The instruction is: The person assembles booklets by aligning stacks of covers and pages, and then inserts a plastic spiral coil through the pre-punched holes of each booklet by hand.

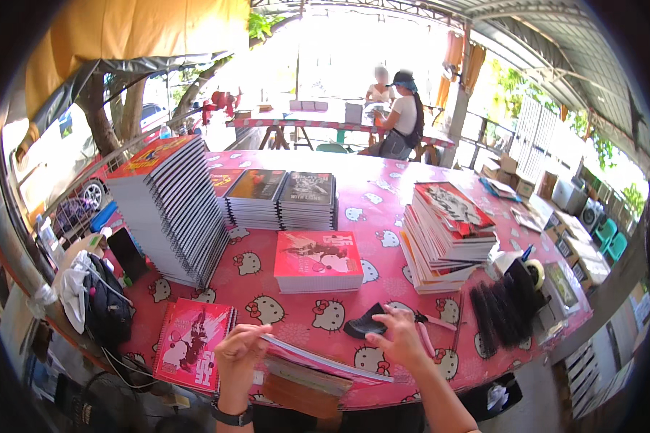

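My left hand [243, 351], with a watch on its wrist, pinches the upper left corner of a thin booklet [328, 360] held tilted at the table's near edge. Its fingers are closed. My right hand [403, 338] hovers over the booklet's right side, fingers bent and apart, nothing visible in them. Just beyond its fingertips lies a black object [363, 322], its kind unclear. Pink-handled pliers [427, 339] rest to the right of that hand. A pink spiral-bound notebook [193, 345] lies flat to the left. Straight ahead sits a stack of red-covered booklets [319, 261].
A tall stack of spiral notebooks [170, 209] stands left, with shorter stacks [282, 198] behind. On the right are an uneven pile of booklets [449, 238] and black binding coils [505, 307]. A black bag [108, 303] is at far left. Two people [404, 119] are at a far table.
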Tool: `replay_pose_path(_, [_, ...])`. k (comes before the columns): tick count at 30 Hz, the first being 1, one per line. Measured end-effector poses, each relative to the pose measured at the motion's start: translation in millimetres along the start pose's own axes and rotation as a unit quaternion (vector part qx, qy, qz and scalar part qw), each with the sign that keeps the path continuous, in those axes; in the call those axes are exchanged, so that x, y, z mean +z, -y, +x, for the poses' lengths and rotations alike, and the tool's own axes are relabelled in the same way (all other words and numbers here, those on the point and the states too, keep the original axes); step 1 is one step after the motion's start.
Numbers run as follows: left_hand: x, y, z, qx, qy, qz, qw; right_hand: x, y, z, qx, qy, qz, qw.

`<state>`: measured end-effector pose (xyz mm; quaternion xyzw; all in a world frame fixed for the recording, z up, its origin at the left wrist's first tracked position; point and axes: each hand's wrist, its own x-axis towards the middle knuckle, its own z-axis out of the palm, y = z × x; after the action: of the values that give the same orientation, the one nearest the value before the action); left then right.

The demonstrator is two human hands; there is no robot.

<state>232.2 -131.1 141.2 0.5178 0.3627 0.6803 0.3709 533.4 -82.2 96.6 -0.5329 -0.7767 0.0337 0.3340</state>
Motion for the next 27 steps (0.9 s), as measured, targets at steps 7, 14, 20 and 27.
replay_pose_path(7, [67.6,-44.9,-9.5,0.134,0.133,0.121,0.975,-76.9,131.6,1.9,-0.143,-0.034,0.294,0.945])
replay_pose_path(14, [75.8,-45.2,-12.4,0.149,0.170,0.071,0.972,-78.2,131.1,-6.1,-0.137,-0.075,0.313,0.937])
replay_pose_path(20, [72.1,-48.3,-20.5,0.177,0.137,0.110,0.968,-80.6,141.2,0.0,-0.187,-0.081,0.217,0.954])
replay_pose_path(27, [68.7,-49.2,-15.9,0.145,0.185,0.172,0.957,-80.9,143.0,1.7,-0.178,-0.056,0.163,0.969])
